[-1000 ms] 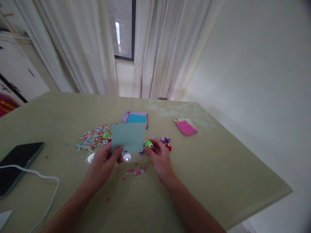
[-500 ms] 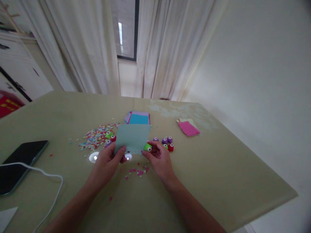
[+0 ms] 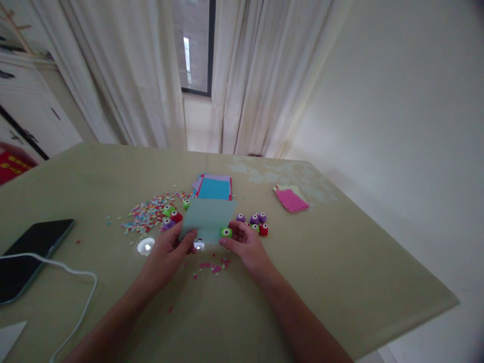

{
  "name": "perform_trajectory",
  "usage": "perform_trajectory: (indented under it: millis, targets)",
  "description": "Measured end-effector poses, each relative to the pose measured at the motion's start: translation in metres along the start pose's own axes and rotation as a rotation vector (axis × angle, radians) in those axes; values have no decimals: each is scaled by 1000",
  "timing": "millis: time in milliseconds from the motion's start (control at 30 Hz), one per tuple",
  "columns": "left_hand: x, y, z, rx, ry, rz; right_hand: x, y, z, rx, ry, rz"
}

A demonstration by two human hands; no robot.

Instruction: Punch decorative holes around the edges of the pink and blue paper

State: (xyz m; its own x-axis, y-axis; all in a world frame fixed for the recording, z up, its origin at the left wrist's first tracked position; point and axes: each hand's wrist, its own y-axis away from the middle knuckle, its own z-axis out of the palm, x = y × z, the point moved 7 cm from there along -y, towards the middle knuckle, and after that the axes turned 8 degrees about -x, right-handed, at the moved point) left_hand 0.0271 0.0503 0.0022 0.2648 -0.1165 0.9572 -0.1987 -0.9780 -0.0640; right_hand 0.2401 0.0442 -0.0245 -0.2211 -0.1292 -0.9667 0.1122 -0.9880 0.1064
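My left hand [image 3: 172, 254] is closed on the lower left of a pale blue sheet of paper [image 3: 207, 218], thumb on top. A few small punched holes seem to run along the sheet's near edge. At its lower right corner, my right hand [image 3: 245, 243] pinches a small green paper punch [image 3: 226, 232], with a dark star mark on its white round top. The punch sits at the paper's edge; whether the edge is inside its slot cannot be made out. Pink and pale paper bits [image 3: 215, 267] lie on the table below the hands.
Red, green and purple punches [image 3: 259, 218] stand right of the sheet, more punches [image 3: 174, 217] left. Colourful confetti [image 3: 149, 214] spreads at left. Behind lie stacked coloured sheets [image 3: 215, 189] and edge-punched pink card [image 3: 292, 199]. A phone [image 3: 32, 254] and white cable [image 3: 71, 272] lie left.
The sheet has tipped flatter and lowered slightly. The green punch has turned so its star-marked top faces up, and it has shifted a little left over the paper's corner.
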Motion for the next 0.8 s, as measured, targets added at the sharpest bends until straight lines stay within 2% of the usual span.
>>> perform_trajectory:
  millis: [200,567,800]
  targets:
    - [4,-1,0,-20,10,8,-4,2,7,-58,-37,58]
    - [1,-1,3,-61,17,-19,-4,4,5,-93,17,81]
    - [2,0,4,-68,10,-16,3,5,5,-93,-64,132]
